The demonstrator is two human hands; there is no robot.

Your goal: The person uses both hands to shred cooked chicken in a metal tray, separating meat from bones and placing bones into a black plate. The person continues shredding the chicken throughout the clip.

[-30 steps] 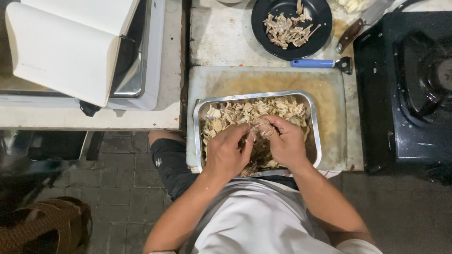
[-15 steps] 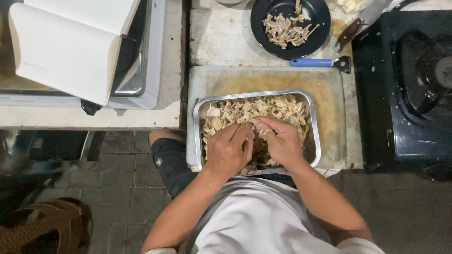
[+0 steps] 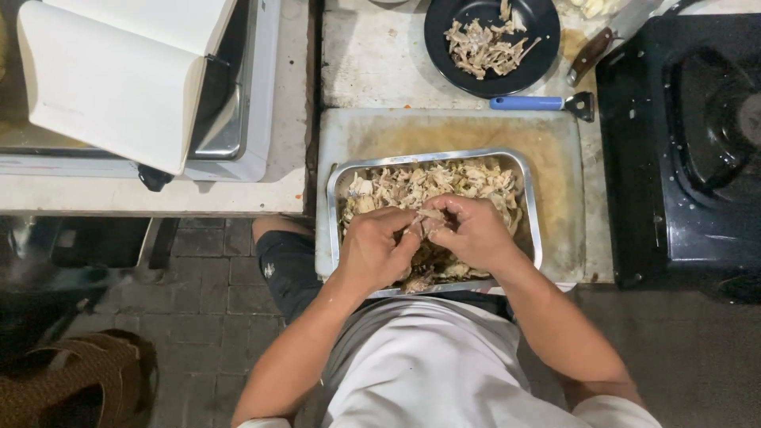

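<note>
Two hands meet over the metal tray (image 3: 531, 208), which sits on a stained cutting board (image 3: 555, 158) on the desk. Left hand (image 3: 372, 250) and right hand (image 3: 474, 231) both pinch one strip of shredded meat (image 3: 428, 215) between fingertips. Beyond the tray lies a black plate (image 3: 444, 24) and a blue-handled tool (image 3: 527, 103).

Both hands (image 3: 424, 238) apparently drew closer together.

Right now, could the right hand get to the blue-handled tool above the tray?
Probably yes. The right hand is busy pinching shredded meat in the metal tray, but the blue-handled tool lies in the open just past the tray's far rim, with nothing lying between.
</note>
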